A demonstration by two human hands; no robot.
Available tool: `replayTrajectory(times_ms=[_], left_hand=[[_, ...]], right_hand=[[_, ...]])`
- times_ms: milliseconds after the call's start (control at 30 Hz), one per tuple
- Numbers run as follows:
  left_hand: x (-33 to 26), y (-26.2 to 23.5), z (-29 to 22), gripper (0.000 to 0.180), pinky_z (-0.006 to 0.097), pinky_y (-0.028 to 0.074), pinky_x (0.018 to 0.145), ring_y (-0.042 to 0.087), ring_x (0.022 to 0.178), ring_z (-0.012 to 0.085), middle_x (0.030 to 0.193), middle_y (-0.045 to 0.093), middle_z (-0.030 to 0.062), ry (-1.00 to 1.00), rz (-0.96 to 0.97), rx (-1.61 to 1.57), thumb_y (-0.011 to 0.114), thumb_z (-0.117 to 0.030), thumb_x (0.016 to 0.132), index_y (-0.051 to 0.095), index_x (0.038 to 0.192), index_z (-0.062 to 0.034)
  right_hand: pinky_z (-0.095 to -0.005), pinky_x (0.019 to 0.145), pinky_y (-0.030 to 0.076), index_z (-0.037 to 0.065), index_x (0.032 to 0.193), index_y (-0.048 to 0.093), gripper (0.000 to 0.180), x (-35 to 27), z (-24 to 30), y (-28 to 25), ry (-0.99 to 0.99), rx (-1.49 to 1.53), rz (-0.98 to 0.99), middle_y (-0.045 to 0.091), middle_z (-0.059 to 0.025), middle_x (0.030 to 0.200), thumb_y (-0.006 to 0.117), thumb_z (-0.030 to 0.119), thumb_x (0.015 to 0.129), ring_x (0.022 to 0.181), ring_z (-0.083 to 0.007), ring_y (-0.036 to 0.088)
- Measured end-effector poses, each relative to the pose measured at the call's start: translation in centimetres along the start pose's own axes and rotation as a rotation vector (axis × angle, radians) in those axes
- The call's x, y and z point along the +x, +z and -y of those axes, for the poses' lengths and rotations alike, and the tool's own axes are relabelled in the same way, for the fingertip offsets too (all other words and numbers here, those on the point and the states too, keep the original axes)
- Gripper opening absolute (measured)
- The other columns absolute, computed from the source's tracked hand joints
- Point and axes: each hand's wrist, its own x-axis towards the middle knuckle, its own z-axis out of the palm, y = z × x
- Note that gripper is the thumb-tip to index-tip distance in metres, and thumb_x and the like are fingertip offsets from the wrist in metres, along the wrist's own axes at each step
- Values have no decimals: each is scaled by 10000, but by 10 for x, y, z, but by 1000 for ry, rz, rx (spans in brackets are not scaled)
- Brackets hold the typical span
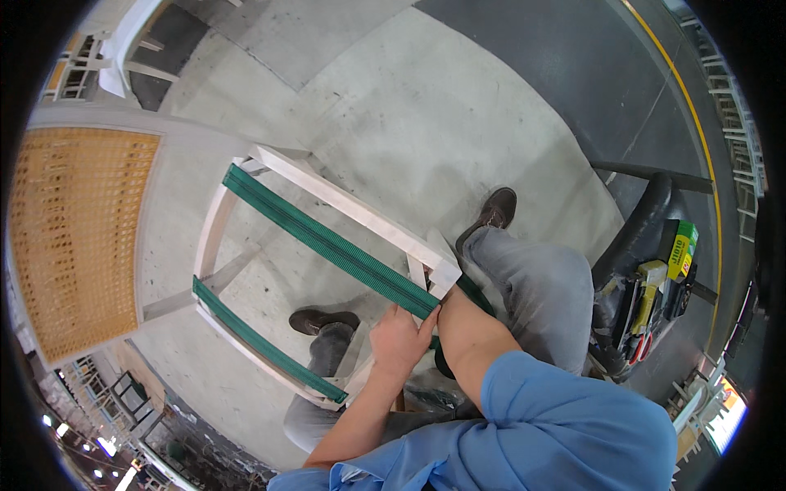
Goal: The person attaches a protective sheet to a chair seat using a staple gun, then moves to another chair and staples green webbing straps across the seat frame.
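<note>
To my right, a glossy black padded seat [643, 221] bears a green-and-yellow box [682, 250] and red-handled scissors [641, 348]; a yellow stripe [658, 44] crosses dark grey flooring [565, 57].

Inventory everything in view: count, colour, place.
Chair frame: one, pale, centre
Webbing straps: two, green, across frame
Further webbing: count unclear, green, frame corner
Cane panel: one, tan, left
Padded seat: one, black, right
Box: one, yellow-green, at seat
Scissors: one, red-handled, below box
Tools: several, mixed, beside box
Background chairs: several, pale, picture edges
Floor: one, grey, throughout
Shoes: two, brown, floor
Trouser legs: two, grey, lower centre
Shirt: one, blue, bottom
Left hand: one, bare, at strap end
Right forearm: one, bare, frame corner; hand hidden
</note>
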Motion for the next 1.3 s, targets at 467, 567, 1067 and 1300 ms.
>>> replayTrajectory(times_ms=[467,567,1067,1300], left_hand=[[51,-13,95,400,341,535,939,621,1167,191,1235,684,98,-799,760,-1501,698,-320,981,663,1249,-25],[58,30,87,294,331,575,845,683,993,192,1082,706,88,-1043,682,-1421,621,-257,1025,670,1192,-21],[88,48,39,313,421,612,921,692,1078,273,1209,695,96,-785,227,-1660,723,-171,968,660,1259,-75],[100,54,68,418,450,568,977,678,1124,262,1236,704,91,-508,351,-1744,664,-341,996,642,1317,-75]], right_hand=[[-484,696,547,51,1129,626,272,37,-11,20,9,-34,32,672,-106,1029,575,287,1003,817,-280,657],[-471,688,547,43,1115,631,262,40,-23,19,26,-100,24,675,-106,1011,585,274,999,797,-273,657],[-408,644,547,8,1046,659,215,-19,8,-21,-18,-618,124,693,-103,923,632,211,982,701,-239,656],[-379,624,547,-9,1014,672,195,-224,66,-38,-309,-1843,519,701,-102,881,654,182,975,656,-224,655]])
